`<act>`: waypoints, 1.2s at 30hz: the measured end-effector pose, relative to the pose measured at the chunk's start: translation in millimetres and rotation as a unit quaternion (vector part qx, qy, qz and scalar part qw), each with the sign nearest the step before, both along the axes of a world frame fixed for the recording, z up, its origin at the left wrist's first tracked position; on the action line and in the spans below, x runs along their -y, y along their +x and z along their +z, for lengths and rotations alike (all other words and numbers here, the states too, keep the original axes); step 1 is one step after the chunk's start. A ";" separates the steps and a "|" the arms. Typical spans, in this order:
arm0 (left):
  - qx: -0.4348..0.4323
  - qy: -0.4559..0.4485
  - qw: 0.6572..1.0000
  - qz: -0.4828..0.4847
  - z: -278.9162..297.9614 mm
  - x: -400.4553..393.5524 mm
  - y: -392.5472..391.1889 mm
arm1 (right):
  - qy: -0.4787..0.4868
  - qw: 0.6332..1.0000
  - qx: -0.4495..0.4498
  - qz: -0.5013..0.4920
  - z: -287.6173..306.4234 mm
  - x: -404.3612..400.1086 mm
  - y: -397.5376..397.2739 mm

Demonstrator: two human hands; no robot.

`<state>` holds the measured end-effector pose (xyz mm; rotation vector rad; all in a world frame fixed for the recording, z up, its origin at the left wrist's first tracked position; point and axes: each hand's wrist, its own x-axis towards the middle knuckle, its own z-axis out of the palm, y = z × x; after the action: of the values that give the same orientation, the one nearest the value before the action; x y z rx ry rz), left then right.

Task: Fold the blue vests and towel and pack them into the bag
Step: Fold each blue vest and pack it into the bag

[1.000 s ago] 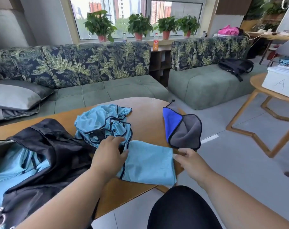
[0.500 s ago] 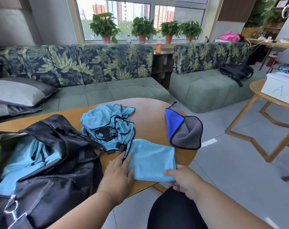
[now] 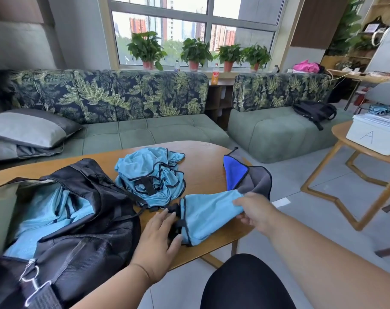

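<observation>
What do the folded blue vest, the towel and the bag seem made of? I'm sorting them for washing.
Folded vest: thin light-blue sports mesh, probably polyester, black-bound edges. Towel: plush, likely microfibre, matte blue and grey faces. Bag: black woven synthetic, seemingly nylon, with mesh panels.

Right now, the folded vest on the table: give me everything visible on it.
The folded vest is light blue mesh-like fabric with dark piping along its left edge and black straps at that end. It lies near the table's front edge. The left hand rests flat on its strap end; the right hand pinches its right end, lifted slightly. It lies beside the crumpled vest and the towel.
</observation>
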<state>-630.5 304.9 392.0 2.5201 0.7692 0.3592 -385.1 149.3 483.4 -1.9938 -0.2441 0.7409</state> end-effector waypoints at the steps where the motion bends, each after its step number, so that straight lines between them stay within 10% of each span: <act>1: 0.012 -0.013 1.000 0.003 2.3 0.0 -2.4 | -0.012 0.999 0.038 0.018 13.8 -6.1 7.1; 14: 0.163 -0.016 0.983 0.080 76.3 -14.9 -1.0 | -0.013 0.866 0.471 0.171 151.5 -72.9 -4.4; 22: -0.028 0.034 0.999 0.022 46.1 15.0 -28.1 | -0.058 0.784 0.495 0.369 -18.1 -12.1 -75.8; 36: -0.150 0.066 0.984 -0.071 10.0 28.1 -32.7 | -0.088 0.809 0.433 0.387 -89.0 35.6 -92.3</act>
<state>-663.2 276.8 402.0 2.7741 0.6891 -0.0220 -477.4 113.7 394.4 -2.2811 -1.6551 0.2469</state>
